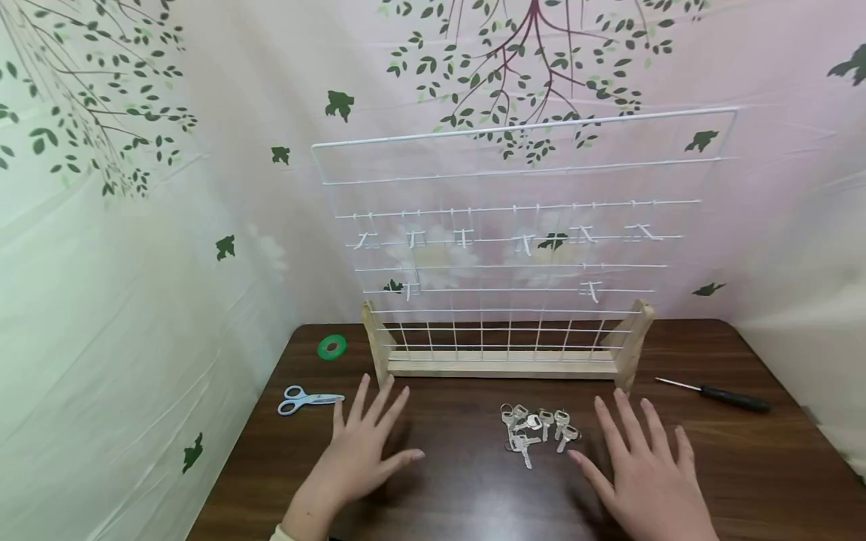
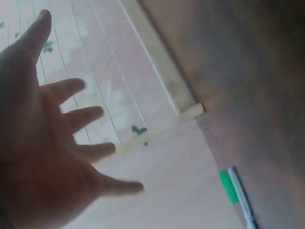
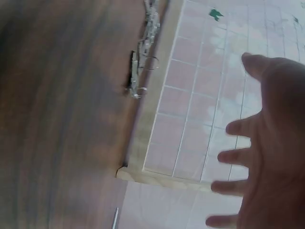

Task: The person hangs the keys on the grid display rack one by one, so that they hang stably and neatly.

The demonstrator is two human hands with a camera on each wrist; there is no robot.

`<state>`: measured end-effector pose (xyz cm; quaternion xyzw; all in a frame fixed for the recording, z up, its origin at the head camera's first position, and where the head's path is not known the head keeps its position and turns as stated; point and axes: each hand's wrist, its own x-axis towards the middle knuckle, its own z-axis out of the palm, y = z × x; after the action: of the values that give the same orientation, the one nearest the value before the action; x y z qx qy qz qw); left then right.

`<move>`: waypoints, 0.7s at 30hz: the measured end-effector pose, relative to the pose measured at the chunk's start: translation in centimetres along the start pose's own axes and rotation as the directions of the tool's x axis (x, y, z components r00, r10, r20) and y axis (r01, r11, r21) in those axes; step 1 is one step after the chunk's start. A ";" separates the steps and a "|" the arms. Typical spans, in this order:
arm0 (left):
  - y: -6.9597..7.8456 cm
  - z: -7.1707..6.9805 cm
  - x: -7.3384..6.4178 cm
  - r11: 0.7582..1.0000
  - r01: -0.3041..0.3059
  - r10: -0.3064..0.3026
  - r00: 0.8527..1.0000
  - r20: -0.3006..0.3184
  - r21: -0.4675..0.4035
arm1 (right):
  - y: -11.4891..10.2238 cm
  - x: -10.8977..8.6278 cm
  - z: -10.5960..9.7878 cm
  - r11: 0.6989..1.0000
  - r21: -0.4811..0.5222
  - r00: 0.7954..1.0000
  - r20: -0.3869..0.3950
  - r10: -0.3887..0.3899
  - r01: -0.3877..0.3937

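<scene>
Left fingers (image 1: 395,411) and right fingers (image 1: 610,430) spread, empty. Keys (image 1: 546,427) probably light, stiff, slick; best pinched at heads (image 1: 534,422).

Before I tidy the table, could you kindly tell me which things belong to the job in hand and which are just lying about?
Likely in the job:
Keys, near the right hand
Wooden-based wire rack, beyond both hands
White hooks on the rack

Seemingly just lying about:
Scissors, though near the left hand
Green tape roll
Dark-handled screwdriver
</scene>
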<state>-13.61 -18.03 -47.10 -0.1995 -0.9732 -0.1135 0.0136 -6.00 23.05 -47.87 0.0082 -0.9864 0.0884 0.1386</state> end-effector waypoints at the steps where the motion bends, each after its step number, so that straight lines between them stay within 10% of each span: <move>1: -0.3 -0.2 0.4 1.000 -0.022 0.022 0.999 -0.030 -0.006 | 0.0 0.1 -0.2 1.000 0.015 1.000 -0.004 -0.011 0.011; 6: -2.2 -2.4 3.6 0.993 -0.081 0.059 0.970 -0.238 -0.087 | -0.1 1.5 -0.9 0.989 0.121 0.995 -0.059 -0.078 0.084; 11: -4.5 -4.1 6.7 0.924 0.031 -0.143 0.952 -0.270 -0.381 | 0.0 3.5 -0.1 0.957 0.241 0.981 -0.138 -0.134 0.164; 17: -6.3 -4.2 9.8 0.780 0.039 -0.256 0.930 -0.262 -0.624 | 1.0 4.8 1.9 0.940 0.338 0.992 0.094 -0.081 0.045; 21: -6.3 -3.7 10.8 0.731 0.027 -0.283 0.922 -0.266 -0.682 | 1.7 5.1 3.3 0.935 0.349 0.970 0.243 -0.030 -0.059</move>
<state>-26.06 -20.34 -44.09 -0.0841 -0.8626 -0.4876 0.1057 -11.92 24.18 -49.89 0.0366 -0.9639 0.2636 0.0116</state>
